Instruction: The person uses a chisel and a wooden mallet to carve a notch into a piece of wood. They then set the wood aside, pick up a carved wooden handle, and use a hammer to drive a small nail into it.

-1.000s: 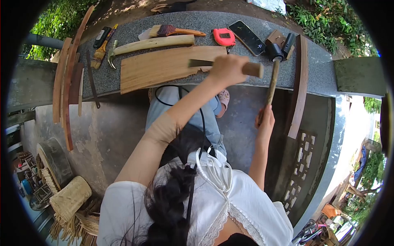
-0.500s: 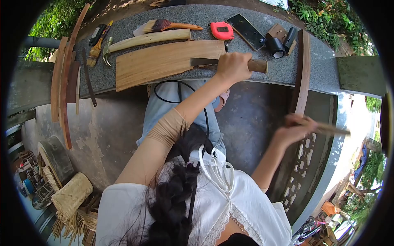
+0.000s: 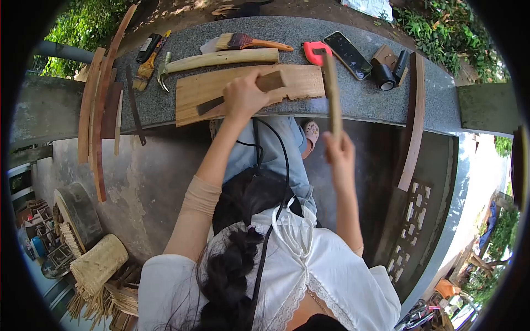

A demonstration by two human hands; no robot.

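My left hand [image 3: 244, 98] is closed round a chisel-like tool [image 3: 271, 81], its dark flat blade pointing left over a light wooden board [image 3: 305, 81]. The board lies on the stone bench near its front edge, and its near edge looks rough and notched right of my hand. Raised to the right of the board, my right hand [image 3: 339, 151] grips the lower end of a wooden-handled striking tool [image 3: 333, 94]. The small dark head of that tool overlaps the red tape measure [image 3: 312, 52] in view.
Behind the board on the stone bench [image 3: 375, 107] lie a claw hammer [image 3: 221, 59], brushes [image 3: 259, 44], a phone [image 3: 348, 54] and a black cylindrical object [image 3: 385, 77]. Long wooden strips [image 3: 99, 121] overhang the left side; another strip [image 3: 414, 121] overhangs the right.
My left hand has moved left along the board with the chisel-like tool. My right hand has swung left and up from the far right with the striking tool. The board's notched edge now shows.
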